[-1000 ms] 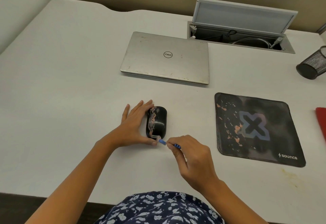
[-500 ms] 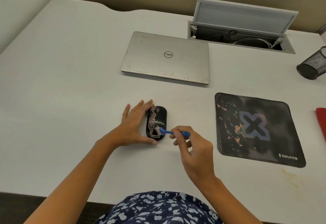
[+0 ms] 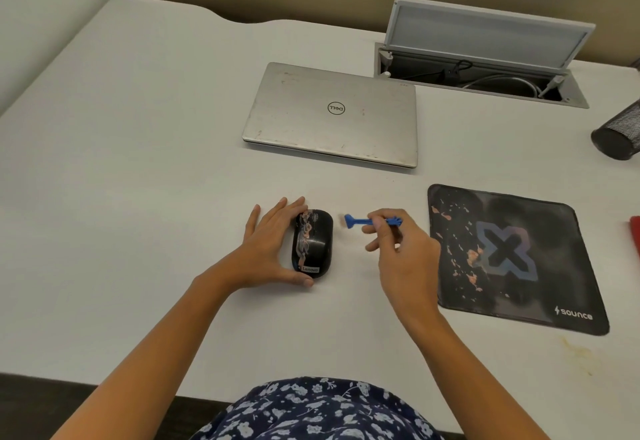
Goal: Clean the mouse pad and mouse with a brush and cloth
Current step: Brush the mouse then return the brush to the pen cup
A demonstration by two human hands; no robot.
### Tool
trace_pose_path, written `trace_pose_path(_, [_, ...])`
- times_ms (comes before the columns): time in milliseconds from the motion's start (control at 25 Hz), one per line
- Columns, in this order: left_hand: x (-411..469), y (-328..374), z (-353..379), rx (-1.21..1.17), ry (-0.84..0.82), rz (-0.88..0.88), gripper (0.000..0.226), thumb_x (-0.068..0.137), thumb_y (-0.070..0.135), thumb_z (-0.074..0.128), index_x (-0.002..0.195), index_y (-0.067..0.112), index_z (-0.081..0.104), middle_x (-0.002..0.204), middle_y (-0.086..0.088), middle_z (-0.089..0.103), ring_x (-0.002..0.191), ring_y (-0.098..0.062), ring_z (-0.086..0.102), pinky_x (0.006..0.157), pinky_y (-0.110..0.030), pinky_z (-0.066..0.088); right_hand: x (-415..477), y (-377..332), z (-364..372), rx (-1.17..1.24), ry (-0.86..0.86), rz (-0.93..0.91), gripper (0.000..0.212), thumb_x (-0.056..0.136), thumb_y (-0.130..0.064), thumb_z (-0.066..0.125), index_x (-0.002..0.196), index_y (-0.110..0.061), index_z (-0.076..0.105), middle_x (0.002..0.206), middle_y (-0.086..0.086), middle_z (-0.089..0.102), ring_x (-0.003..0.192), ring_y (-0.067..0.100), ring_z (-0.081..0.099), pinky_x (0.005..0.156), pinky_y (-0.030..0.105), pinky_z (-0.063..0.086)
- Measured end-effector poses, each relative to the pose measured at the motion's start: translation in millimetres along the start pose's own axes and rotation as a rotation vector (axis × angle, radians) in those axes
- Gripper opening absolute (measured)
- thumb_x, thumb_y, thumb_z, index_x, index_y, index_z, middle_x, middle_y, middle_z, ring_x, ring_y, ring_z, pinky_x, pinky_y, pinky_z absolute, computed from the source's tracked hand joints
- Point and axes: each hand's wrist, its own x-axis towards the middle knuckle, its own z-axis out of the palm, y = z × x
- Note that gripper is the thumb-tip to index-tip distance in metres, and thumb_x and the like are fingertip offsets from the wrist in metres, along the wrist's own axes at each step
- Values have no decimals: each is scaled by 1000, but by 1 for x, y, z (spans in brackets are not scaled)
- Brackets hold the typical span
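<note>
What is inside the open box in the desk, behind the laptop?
Inside the desk box, under its raised lid, lie a black cable with a plug and a grey cable. The front rim hides the bottom; no sockets can be made out.

Office workstation. White tabletop (image 3: 138,162) with a cutout at the back edge, beige partition wall behind, divider panel on the left. Built-in cable box (image 3: 478,82) sunk into the tabletop, lid (image 3: 485,34) flipped up, cords and plugs inside. Closed Dell laptop (image 3: 332,117) in front of it. Mouse pad (image 3: 519,259) and mouse (image 3: 313,243) nearby. Mesh pen cup (image 3: 620,134) at the right edge, lying tipped over.
</note>
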Motion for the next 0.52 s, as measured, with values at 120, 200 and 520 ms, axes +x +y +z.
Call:
trace_pose_path(120, [0, 0, 0, 8, -3, -2, 116, 60, 65, 76, 150, 33, 11, 159, 20, 3, 144, 2, -13, 116, -39, -19, 3, -4, 5, 66, -102, 17, 12, 96, -29, 52, 96, -25, 63, 78, -13, 70, 62, 6, 65, 49, 18, 48])
trace_pose_path(200, [0, 0, 0, 3, -3, -3, 116, 60, 65, 77, 149, 33, 11, 159, 20, 3, 144, 2, -13, 116, -38, -19, 7, -3, 9, -18, -67, 39, 13, 97, -31, 51, 96, -25, 62, 77, -14, 69, 60, 6, 65, 52, 15, 46])
trace_pose_path(520, [1, -1, 1, 4, 2, 5, 115, 60, 66, 76, 149, 34, 11, 158, 22, 3, 144, 3, -13, 116, -35, -21, 31, -1, 12, -106, -102, -34, 13, 97, -30, 50, 99, -24, 62, 80, -16, 69, 64, 9, 63, 61, 25, 51])
